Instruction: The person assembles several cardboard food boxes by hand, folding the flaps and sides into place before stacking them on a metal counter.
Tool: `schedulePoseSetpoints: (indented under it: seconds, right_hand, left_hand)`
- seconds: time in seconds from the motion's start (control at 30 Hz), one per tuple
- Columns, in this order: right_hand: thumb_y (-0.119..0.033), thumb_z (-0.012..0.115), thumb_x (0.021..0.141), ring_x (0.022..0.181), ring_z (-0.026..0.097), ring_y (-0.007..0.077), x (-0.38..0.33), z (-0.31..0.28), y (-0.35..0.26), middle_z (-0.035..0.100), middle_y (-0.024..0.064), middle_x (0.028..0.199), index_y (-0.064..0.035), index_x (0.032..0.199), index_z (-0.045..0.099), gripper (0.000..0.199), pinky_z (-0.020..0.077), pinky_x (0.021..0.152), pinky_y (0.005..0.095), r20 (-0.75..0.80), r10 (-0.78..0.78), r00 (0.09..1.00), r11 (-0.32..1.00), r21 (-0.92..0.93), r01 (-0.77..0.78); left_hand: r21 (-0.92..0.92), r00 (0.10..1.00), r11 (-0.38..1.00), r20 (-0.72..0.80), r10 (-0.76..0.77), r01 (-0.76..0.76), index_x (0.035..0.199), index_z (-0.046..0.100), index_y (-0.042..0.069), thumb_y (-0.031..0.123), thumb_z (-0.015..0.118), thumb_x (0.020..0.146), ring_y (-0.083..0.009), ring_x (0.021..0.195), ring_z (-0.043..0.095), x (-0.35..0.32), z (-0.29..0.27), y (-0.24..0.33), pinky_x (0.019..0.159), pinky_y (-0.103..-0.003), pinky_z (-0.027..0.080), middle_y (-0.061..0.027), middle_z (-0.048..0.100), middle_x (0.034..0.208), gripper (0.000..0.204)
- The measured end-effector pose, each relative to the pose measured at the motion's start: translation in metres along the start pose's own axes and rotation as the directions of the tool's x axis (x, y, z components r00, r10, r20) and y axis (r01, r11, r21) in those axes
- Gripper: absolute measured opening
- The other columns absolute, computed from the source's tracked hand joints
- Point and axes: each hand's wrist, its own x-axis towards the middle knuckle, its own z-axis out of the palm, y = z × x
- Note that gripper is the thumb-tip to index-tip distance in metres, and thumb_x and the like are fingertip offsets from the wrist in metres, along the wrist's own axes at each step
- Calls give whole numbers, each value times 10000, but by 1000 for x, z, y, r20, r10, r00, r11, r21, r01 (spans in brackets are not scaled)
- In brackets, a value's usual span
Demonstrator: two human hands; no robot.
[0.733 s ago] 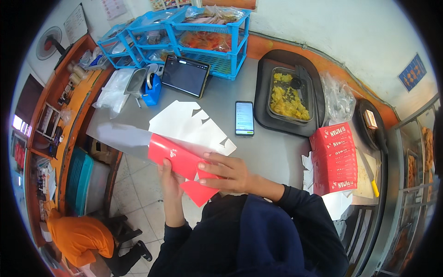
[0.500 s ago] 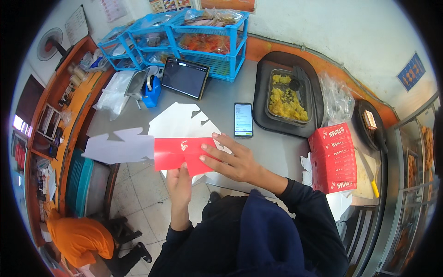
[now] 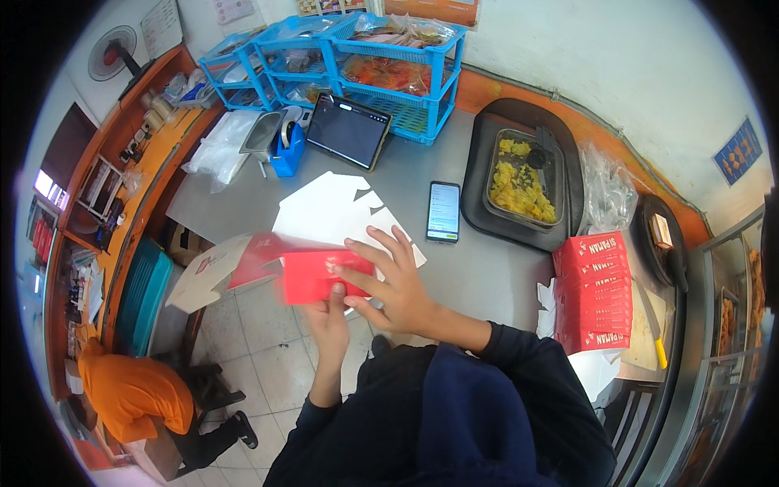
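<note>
A partly folded red cardboard box (image 3: pixel 305 277) hangs over the near edge of the metal counter, one long flap reaching out to the left and showing a pale printed side. My left hand (image 3: pixel 327 326) grips its lower edge from below, thumb on the red face. My right hand (image 3: pixel 399 290) lies across the box's right end with its fingers spread, the fingertips touching the red panel. Beneath and beyond the box, flat white box blanks (image 3: pixel 318 209) with notched edges rest on the counter.
A phone (image 3: pixel 443 213) and a tablet (image 3: pixel 347 130) are on the counter, near a blue tape dispenser (image 3: pixel 288 152). Right of them stand a tray of yellow food (image 3: pixel 519 191), a row of red boxes (image 3: pixel 596 296) and a yellow-handled knife (image 3: pixel 659 349). A person in orange (image 3: pixel 134 394) is low at left.
The box's long left flap has swung down and now shows its printed side instead of the plain one. My right hand's fingers have spread and moved over the red panel. The view has shifted slightly.
</note>
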Motion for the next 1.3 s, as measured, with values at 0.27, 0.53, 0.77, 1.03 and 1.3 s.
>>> schedulePoseSetpoints:
  seconds: [0.27,0.53,0.77,1.03,1.3]
  right_hand:
    - [-145,655,609,699,556,132,49,18,-25,596,-6,754,-80,759,622,166,379,748,388,-158,-345,925,935,33,354]
    - [-80,606,666,735,575,111,9,13,-8,615,14,818,-76,811,634,148,379,758,364,-174,-468,867,882,-22,471]
    - [-67,614,672,563,508,83,-6,24,-30,601,-22,760,-86,800,646,134,366,844,376,-221,-293,930,943,91,319]
    - [-159,653,667,780,522,131,-7,30,7,582,-15,897,-145,831,638,165,335,803,410,-216,-380,899,923,-34,382]
    - [-259,689,634,880,545,241,15,-6,2,517,82,1148,-258,1023,622,395,403,810,365,341,-120,932,954,300,13]
  left_hand:
    - [487,956,822,152,251,-294,1165,384,-34,86,489,831,-275,971,521,-26,1,-21,813,-365,406,-165,527,1027,370]
    - [391,981,900,50,188,-192,1168,382,-31,67,524,812,-263,969,530,-17,-9,-10,825,-359,409,-152,534,1025,396]
    - [320,989,937,94,115,-139,1170,380,-30,60,543,800,-260,967,535,-19,-7,-4,833,-356,409,-147,536,1024,414]
    - [175,990,983,118,-74,52,1172,377,-30,52,565,787,-256,966,540,-17,-14,7,843,-353,409,-141,539,1023,436]
    - [229,899,970,402,-172,83,1205,358,-5,78,684,691,-280,996,539,-4,-52,18,892,-366,393,-144,529,1076,615]
